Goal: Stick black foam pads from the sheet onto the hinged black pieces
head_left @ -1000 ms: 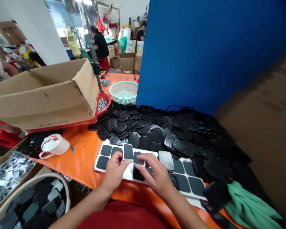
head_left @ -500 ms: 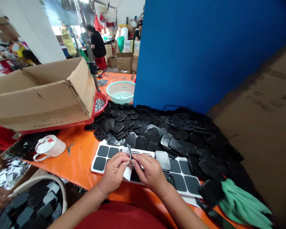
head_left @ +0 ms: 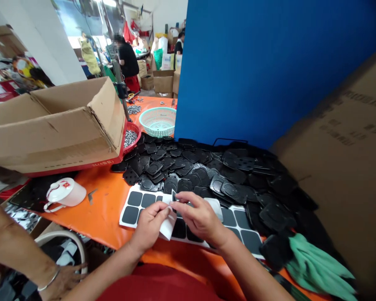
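Pinching a white backing strip (head_left: 168,226) between thumb and forefinger of the left hand (head_left: 148,225). Bracketing its far end, at a dark pad (head_left: 174,196), with thumb and forefinger of the right hand (head_left: 203,217); not making out whether gripping or just touching. Holding strip and pad between both hands, over the pad sheet (head_left: 140,206) on the orange bench (head_left: 103,209).

Judging this one as mid-peel: not seeing it free of its backing. Leaving plenty, apparently: showing sheet pads left of the left hand, below the right hand, plus further pads (head_left: 251,241) past the right hand, not telling if on the same sheet. Not telling how many are done.

Running roughly away from the body, for the strip's long axis: pointing its far tip at the black plates (head_left: 175,163) beyond the hands, drooping at the near end. Running left to right for the sheet's, slanting nearer the body rightward, facing dark side up.
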Motion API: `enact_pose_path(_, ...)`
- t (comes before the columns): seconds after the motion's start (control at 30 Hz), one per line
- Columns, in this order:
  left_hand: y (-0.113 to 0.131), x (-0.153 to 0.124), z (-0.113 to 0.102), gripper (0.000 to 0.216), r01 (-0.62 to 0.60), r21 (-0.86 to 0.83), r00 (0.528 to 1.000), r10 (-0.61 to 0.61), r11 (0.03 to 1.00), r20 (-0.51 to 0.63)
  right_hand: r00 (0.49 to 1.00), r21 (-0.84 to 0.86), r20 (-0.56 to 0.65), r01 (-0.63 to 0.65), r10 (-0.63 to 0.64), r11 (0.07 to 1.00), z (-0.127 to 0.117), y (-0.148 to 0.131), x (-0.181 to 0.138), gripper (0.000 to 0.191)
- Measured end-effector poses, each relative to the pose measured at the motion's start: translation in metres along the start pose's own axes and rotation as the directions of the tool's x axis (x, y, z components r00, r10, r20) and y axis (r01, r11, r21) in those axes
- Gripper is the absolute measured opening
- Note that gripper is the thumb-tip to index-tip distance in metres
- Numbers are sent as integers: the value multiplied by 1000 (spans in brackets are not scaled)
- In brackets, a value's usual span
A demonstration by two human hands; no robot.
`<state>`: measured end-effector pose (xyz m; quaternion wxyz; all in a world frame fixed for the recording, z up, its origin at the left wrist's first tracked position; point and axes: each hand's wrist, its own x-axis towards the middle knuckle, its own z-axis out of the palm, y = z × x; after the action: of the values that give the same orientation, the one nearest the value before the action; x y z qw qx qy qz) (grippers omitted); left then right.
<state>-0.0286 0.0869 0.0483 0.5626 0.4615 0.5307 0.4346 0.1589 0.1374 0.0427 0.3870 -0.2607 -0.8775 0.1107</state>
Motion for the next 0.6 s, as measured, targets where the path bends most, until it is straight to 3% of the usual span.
enact_pose_path(0.13,-4,2,0,30,131,-94,991,-128,987,31,993,-135,-8,115,-118,984,-8,7,0,34)
enact_pose_path(0.27,-2,6,-1,33,162,-87,986,-158,983,54,985,-145,71,166,-157,975,-11,8,0,41)
enact_pose_path(0.37,1,9,1,37,219,-151,976,-216,964,32,980,-131,32,199,-196,971,-15,10,-1,33)
enact_pose_path(0.5,-1,12,-9,40,232,-263,956,-270,937,-118,991,-88,-81,100,-107,991,-26,12,-10,31)
enact_pose_path(0.6,-5,10,-36,40,241,-192,942,-277,951,-191,977,12,-195,-84,85,996,-39,9,-28,32)
